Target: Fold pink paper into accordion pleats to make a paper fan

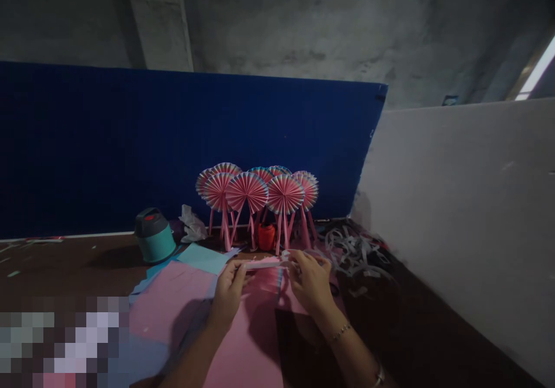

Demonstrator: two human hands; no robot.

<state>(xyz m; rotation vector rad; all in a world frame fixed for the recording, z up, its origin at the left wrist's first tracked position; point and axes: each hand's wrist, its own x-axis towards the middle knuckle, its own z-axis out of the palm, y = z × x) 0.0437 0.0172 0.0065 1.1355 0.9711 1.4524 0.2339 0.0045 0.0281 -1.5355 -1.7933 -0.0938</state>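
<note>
A narrow whitish strip [263, 265] is stretched level between my two hands. My left hand [229, 291] pinches its left end between thumb and fingers. At the other end, my right hand [310, 279] has its fingers closed on the strip. What else may lie within the right fingers is hidden. Under both hands lies a long pink paper sheet [249, 342] on the dark table. Just beyond them stand several round pleated paper fans [246, 194], pink with pale edges, on pink paper legs.
Left of my hands lie pink paper [173, 301] and light blue paper [202, 259]. A teal container with a dark lid [156, 237] and a crumpled plastic bag [192, 224] stand farther back. A red container [266, 236] sits among the fans. Curled whitish strips [351, 246] heap up right, before the walls.
</note>
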